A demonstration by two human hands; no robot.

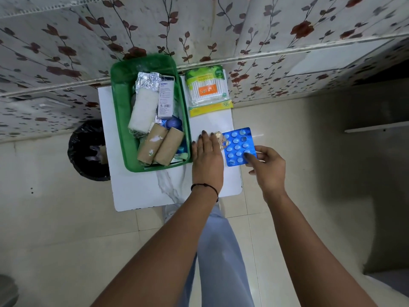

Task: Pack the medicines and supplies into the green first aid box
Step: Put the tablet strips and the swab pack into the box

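The green first aid box (pixel 120 111) stands open on a small white table (pixel 141 191). Inside lie a white gauze roll (pixel 141 109), two brown bandage rolls (pixel 160 146), a white medicine carton (pixel 166 96) and foil strips. My right hand (pixel 265 167) pinches the near right corner of a blue blister pack (pixel 238 145) on the table. My left hand (pixel 207 158) lies flat on the table just right of the box, fingers spread. A gold foil strip (pixel 221 140) peeks out between that hand and the blue pack. A packet of cotton swabs (pixel 208 89) lies behind them.
A black waste bin (pixel 87 149) stands on the floor left of the table. A floral-papered wall (pixel 221 29) rises right behind the table. Beige floor tiles surround it, and my leg shows below the table edge.
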